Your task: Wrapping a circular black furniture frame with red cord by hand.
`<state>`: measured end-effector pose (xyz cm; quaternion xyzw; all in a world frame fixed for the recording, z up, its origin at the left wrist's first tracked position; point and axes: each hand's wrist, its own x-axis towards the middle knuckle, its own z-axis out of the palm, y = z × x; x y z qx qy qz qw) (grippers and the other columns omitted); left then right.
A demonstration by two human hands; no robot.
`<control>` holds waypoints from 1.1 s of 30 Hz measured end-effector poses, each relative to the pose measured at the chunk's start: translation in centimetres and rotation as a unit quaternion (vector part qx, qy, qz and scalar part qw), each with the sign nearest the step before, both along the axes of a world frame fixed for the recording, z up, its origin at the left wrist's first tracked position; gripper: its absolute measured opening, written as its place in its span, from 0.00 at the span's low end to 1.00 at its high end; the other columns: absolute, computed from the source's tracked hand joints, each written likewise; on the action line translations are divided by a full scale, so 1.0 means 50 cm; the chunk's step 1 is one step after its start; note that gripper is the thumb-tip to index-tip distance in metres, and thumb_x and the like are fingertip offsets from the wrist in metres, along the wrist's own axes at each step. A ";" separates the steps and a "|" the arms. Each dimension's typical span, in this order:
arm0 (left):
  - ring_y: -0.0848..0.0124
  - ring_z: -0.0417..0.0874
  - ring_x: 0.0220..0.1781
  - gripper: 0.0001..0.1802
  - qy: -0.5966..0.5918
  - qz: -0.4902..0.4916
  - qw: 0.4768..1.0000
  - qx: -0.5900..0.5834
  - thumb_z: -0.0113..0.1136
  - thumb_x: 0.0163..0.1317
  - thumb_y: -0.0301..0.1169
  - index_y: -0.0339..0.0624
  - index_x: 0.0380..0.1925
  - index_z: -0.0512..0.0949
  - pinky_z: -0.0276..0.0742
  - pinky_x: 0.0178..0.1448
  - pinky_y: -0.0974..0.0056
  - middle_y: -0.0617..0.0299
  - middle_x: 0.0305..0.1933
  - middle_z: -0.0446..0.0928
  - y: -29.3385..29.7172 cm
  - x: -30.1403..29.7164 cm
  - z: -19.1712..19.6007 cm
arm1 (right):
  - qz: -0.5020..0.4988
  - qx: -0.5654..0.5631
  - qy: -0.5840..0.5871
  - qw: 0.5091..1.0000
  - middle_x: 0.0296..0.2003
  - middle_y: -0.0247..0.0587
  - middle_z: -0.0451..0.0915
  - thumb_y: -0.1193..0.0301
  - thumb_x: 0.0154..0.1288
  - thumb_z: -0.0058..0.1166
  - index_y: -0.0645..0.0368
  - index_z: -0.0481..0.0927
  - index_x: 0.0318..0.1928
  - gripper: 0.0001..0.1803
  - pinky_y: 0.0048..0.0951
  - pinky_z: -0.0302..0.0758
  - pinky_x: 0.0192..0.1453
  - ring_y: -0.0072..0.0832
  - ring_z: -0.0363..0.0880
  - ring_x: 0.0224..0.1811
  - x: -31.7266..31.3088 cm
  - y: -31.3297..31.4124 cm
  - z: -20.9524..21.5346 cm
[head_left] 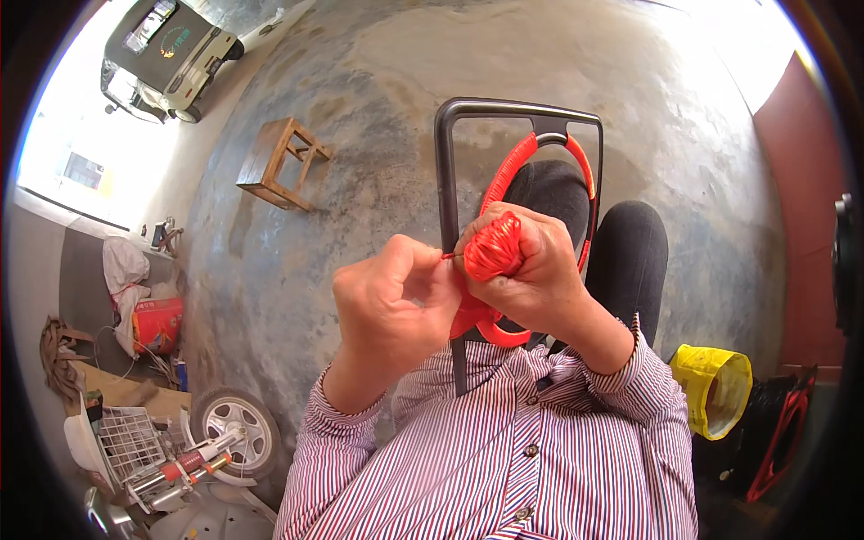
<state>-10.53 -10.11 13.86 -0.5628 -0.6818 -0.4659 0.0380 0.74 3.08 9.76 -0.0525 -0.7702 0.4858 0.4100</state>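
A bundle of shiny red plastic cord (494,247) sits in the fist of my right hand (544,270), its looped end facing up. My left hand (391,297) pinches a thin red strand at the bundle's left side, thumb against forefinger. Behind the hands a ring wrapped in red cord (509,168) lies within a black metal frame (445,162). A short bare dark stretch of the ring shows at the top. Red loops hang below the hands; how they join the bundle is hidden. The frame stands up between my left hand and my knees.
A wooden stool (286,165) lies on its side on the concrete floor. Lower left are a wheel (236,432) and a wire basket (129,441), with a red container (157,326) behind. A yellow bag (711,390) stands at right. A small vehicle (166,54) is parked far left.
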 end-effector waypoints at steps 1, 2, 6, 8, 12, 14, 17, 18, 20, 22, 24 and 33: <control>0.77 0.84 0.25 0.06 0.000 -0.001 1.000 0.001 0.67 0.54 0.17 0.34 0.28 0.77 0.78 0.30 0.72 0.60 0.22 0.81 0.002 -0.001 -0.001 | -0.003 -0.005 0.000 1.000 0.28 0.38 0.80 0.80 0.48 0.65 0.62 0.79 0.32 0.10 0.28 0.77 0.36 0.28 0.81 0.29 0.000 0.001 -0.004; 0.78 0.83 0.25 0.06 -0.001 -0.003 1.000 0.001 0.67 0.54 0.17 0.34 0.27 0.77 0.78 0.30 0.72 0.60 0.22 0.81 0.004 -0.002 -0.004 | -0.007 -0.010 0.000 1.000 0.28 0.38 0.80 0.80 0.49 0.65 0.62 0.79 0.33 0.09 0.27 0.77 0.36 0.28 0.81 0.30 0.000 0.002 -0.007; 0.81 0.80 0.24 0.05 -0.053 -0.010 0.999 0.008 0.64 0.57 0.18 0.34 0.25 0.77 0.75 0.29 0.74 0.63 0.21 0.80 0.009 -0.003 -0.009 | -0.011 -0.054 0.033 0.998 0.28 0.39 0.80 0.76 0.47 0.67 0.61 0.80 0.33 0.11 0.30 0.78 0.35 0.31 0.82 0.28 -0.004 -0.008 -0.006; 0.80 0.82 0.25 0.05 -0.077 -0.022 0.997 0.000 0.64 0.57 0.19 0.35 0.26 0.77 0.77 0.30 0.72 0.62 0.21 0.81 0.009 -0.005 -0.006 | -0.020 -0.070 0.029 0.997 0.30 0.40 0.81 0.77 0.48 0.67 0.60 0.81 0.34 0.11 0.29 0.79 0.37 0.31 0.83 0.30 0.008 -0.009 -0.012; 0.82 0.80 0.26 0.05 -0.139 -0.032 0.990 -0.016 0.63 0.57 0.19 0.36 0.25 0.77 0.77 0.31 0.72 0.63 0.22 0.81 0.010 -0.008 -0.004 | -0.022 -0.034 0.057 0.998 0.31 0.41 0.82 0.77 0.47 0.67 0.60 0.81 0.38 0.15 0.29 0.79 0.36 0.32 0.84 0.31 0.026 -0.018 -0.039; 0.83 0.80 0.26 0.05 -0.181 -0.031 0.982 -0.034 0.62 0.57 0.19 0.35 0.25 0.77 0.77 0.31 0.72 0.64 0.22 0.81 0.010 -0.010 -0.003 | -0.028 0.016 0.081 0.996 0.32 0.41 0.82 0.77 0.47 0.67 0.60 0.81 0.41 0.17 0.29 0.79 0.35 0.33 0.83 0.30 0.029 -0.025 -0.044; 0.84 0.79 0.26 0.05 -0.230 -0.031 0.972 -0.046 0.62 0.57 0.19 0.35 0.24 0.77 0.76 0.31 0.73 0.65 0.22 0.81 0.011 -0.013 -0.004 | -0.069 0.101 0.094 0.988 0.32 0.39 0.82 0.75 0.40 0.70 0.59 0.81 0.47 0.27 0.29 0.77 0.30 0.31 0.83 0.27 0.027 -0.032 -0.057; 0.84 0.78 0.26 0.05 -0.244 -0.032 0.968 -0.048 0.62 0.57 0.19 0.35 0.24 0.77 0.76 0.31 0.73 0.65 0.23 0.81 0.012 -0.014 -0.006 | -0.082 0.123 0.088 0.985 0.32 0.39 0.82 0.74 0.39 0.71 0.58 0.82 0.49 0.29 0.29 0.77 0.29 0.31 0.83 0.27 0.028 -0.035 -0.058; 0.84 0.78 0.27 0.05 -0.254 -0.031 0.965 -0.049 0.62 0.58 0.19 0.35 0.24 0.77 0.75 0.31 0.73 0.66 0.23 0.81 0.012 -0.015 -0.004 | -0.093 0.159 0.078 0.980 0.33 0.38 0.82 0.73 0.36 0.71 0.58 0.81 0.51 0.33 0.30 0.76 0.29 0.30 0.83 0.28 0.033 -0.035 -0.051; 0.85 0.78 0.27 0.05 -0.260 -0.031 0.964 -0.048 0.62 0.58 0.19 0.35 0.24 0.77 0.75 0.31 0.73 0.66 0.23 0.82 0.013 -0.013 -0.003 | -0.104 0.186 0.076 0.974 0.33 0.38 0.82 0.73 0.35 0.71 0.59 0.81 0.52 0.35 0.30 0.77 0.29 0.30 0.83 0.28 0.035 -0.036 -0.045; 0.85 0.77 0.27 0.05 -0.263 -0.029 0.963 -0.046 0.62 0.58 0.19 0.35 0.24 0.77 0.75 0.31 0.74 0.66 0.23 0.82 0.012 -0.011 -0.003 | -0.113 0.207 0.079 0.969 0.33 0.38 0.82 0.73 0.35 0.70 0.60 0.80 0.53 0.36 0.30 0.77 0.29 0.30 0.83 0.28 0.033 -0.037 -0.051; 0.85 0.77 0.27 0.05 -0.267 -0.032 0.962 -0.042 0.61 0.59 0.19 0.35 0.25 0.77 0.75 0.31 0.74 0.65 0.23 0.81 0.009 -0.017 -0.013 | -0.121 0.262 0.057 0.956 0.34 0.37 0.80 0.71 0.36 0.68 0.62 0.79 0.56 0.38 0.29 0.78 0.30 0.29 0.83 0.29 0.038 -0.041 -0.047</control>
